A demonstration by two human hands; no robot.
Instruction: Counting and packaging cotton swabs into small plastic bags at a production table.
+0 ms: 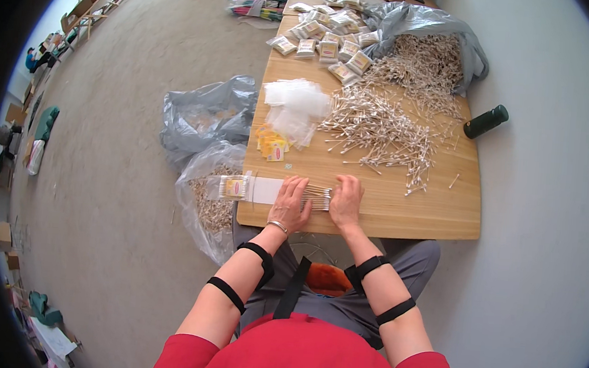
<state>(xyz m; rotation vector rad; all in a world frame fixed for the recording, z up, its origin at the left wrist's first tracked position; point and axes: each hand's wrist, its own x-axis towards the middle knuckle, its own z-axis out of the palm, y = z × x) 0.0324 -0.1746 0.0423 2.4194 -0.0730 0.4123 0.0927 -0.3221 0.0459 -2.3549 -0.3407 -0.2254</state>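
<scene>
Near the table's front edge, a row of cotton swabs (317, 198) lies flat side by side between my two hands. My left hand (291, 204) is curled over the left end of the row, and its palm side is hidden. At the other end, my right hand (346, 200) presses with bent fingers against the swab tips. A white flat strip (265, 190) reaches out leftward from under my left hand. Beyond it, at the table's left edge, sits a clear pack of swabs (233, 187) with a yellow label card.
Loose swabs (388, 132) spread from a grey plastic bag (472, 49). Filled packs (329, 50) are heaped at the back. Clear empty bags (294, 104) and yellow cards (273, 146) lie left. A dark green bottle (486, 121) stands right. Another swab bag (213, 202) hangs beside the table.
</scene>
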